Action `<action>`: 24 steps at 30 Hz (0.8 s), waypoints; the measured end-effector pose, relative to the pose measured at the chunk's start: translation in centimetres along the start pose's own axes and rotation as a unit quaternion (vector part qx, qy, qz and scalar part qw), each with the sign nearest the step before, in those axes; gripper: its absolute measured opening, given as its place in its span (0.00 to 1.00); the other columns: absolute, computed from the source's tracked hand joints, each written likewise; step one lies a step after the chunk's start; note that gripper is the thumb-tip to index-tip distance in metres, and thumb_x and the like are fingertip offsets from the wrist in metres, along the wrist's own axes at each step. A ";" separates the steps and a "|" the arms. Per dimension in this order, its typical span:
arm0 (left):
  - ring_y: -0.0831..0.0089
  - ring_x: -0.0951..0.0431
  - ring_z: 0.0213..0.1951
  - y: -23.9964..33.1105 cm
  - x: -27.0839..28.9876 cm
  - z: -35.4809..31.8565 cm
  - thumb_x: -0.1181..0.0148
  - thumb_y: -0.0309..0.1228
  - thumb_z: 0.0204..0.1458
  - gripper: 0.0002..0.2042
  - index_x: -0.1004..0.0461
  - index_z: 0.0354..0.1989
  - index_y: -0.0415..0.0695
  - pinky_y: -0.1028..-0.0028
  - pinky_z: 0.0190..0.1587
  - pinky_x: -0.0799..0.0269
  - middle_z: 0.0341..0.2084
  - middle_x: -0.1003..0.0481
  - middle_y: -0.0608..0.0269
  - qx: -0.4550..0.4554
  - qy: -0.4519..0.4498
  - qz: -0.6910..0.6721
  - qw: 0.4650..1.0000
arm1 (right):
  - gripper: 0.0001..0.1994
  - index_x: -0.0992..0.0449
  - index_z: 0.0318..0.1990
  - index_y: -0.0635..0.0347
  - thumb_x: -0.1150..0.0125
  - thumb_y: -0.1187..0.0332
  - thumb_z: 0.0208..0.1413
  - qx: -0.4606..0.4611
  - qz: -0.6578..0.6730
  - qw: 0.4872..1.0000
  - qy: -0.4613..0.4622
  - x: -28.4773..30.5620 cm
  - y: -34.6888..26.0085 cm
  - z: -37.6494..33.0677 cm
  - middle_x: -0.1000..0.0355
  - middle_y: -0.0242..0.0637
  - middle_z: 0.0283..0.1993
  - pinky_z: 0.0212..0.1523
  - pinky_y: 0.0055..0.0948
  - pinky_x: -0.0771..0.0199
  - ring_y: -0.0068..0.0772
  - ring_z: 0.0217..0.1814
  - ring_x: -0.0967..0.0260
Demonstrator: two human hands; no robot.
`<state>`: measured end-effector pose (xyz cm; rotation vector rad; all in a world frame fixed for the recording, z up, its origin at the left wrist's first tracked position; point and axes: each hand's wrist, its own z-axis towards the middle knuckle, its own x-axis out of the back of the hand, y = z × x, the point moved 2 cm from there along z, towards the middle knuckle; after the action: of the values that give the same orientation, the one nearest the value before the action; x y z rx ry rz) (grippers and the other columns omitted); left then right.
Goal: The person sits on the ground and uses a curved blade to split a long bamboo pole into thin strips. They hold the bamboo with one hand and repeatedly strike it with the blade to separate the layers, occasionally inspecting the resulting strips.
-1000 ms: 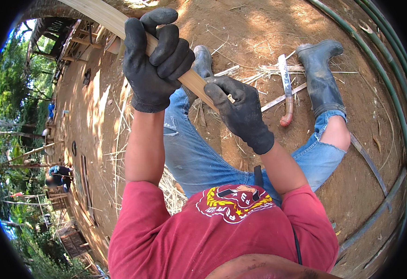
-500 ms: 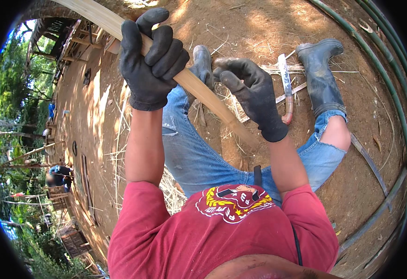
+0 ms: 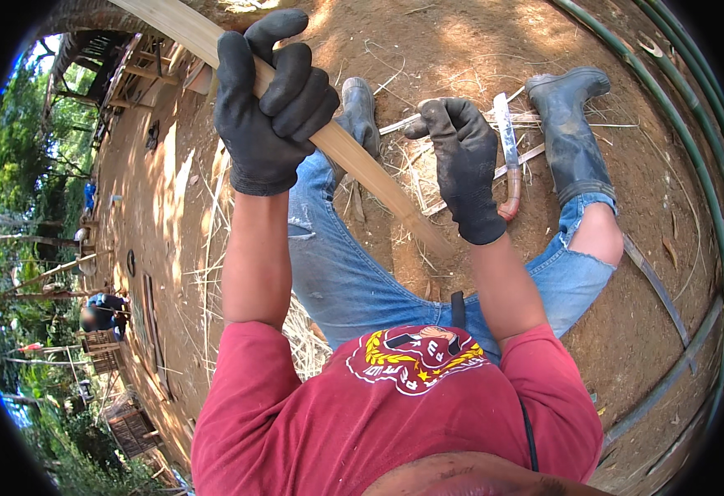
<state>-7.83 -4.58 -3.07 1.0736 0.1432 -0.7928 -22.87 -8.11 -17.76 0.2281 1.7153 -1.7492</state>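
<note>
My left hand (image 3: 272, 107), in a black glove, is wrapped round a long, flat, pale bamboo strip (image 3: 362, 165). The strip slants from the top left down toward my lap, its upper end beyond the view. To the right of it, apart from the strip, my right hand (image 3: 465, 157) is raised in a black glove. Its fingers are curled in toward the thumb; whatever they pinch, if anything, is too small to make out. A long knife (image 3: 507, 136) with a curved brown handle lies on the ground just right of that hand.
Boots (image 3: 573, 124) and jeans frame the dirt ground between my spread legs, where pale shavings (image 3: 415, 178) lie. Long green bamboo poles (image 3: 692, 157) curve along the right. A flat grey strip (image 3: 659, 289) lies beside my right knee. Far left, a person (image 3: 107, 312) bends over.
My right hand has moved slightly away from the bamboo strip, to the right, and turned more upright. My left hand and the strip have barely shifted.
</note>
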 end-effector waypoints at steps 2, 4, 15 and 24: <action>0.86 0.45 0.12 0.3 0.3 -0.3 0.62 0.47 0.68 0.26 0.34 0.60 0.36 0.82 0.13 0.46 0.14 0.44 0.73 -0.004 0.010 -0.001 1.000 | 0.12 0.25 0.40 0.66 0.39 0.63 0.63 -0.051 0.023 0.995 -0.081 0.3 -0.7 0.1 0.23 0.37 0.34 0.44 0.28 0.24 0.26 0.37 0.24; 0.86 0.46 0.12 0.4 0.3 -0.3 0.63 0.47 0.68 0.26 0.35 0.60 0.36 0.82 0.13 0.46 0.14 0.44 0.73 -0.010 0.017 -0.015 1.000 | 0.18 0.24 0.40 0.66 0.34 0.56 0.58 -0.028 0.024 0.990 -0.133 -1.2 -1.0 -0.6 0.23 0.35 0.34 0.40 0.22 0.24 0.20 0.35 0.26; 0.86 0.47 0.12 1.3 0.7 -0.5 0.67 0.48 0.69 0.27 0.34 0.57 0.36 0.81 0.14 0.46 0.13 0.47 0.75 0.002 0.029 0.002 1.000 | 0.20 0.28 0.33 0.61 0.44 0.50 0.64 -0.008 -0.003 0.994 -0.105 -1.1 0.1 -1.0 0.30 0.29 0.23 0.30 0.20 0.29 0.16 0.26 0.32; 0.75 0.32 0.18 0.6 -0.6 -0.1 0.64 0.57 0.65 0.33 0.34 0.58 0.35 0.72 0.22 0.33 0.16 0.37 0.68 -0.104 0.264 0.293 0.913 | 0.21 0.26 0.39 0.64 0.43 0.50 0.63 -0.096 -0.207 0.936 -0.268 -3.7 -0.7 -3.6 0.32 0.28 0.20 0.22 0.22 0.35 0.17 0.19 0.37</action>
<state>-7.87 -4.02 -2.38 1.0285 0.3366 0.0677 -21.62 -3.59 -15.53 -0.6854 1.5700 -1.6935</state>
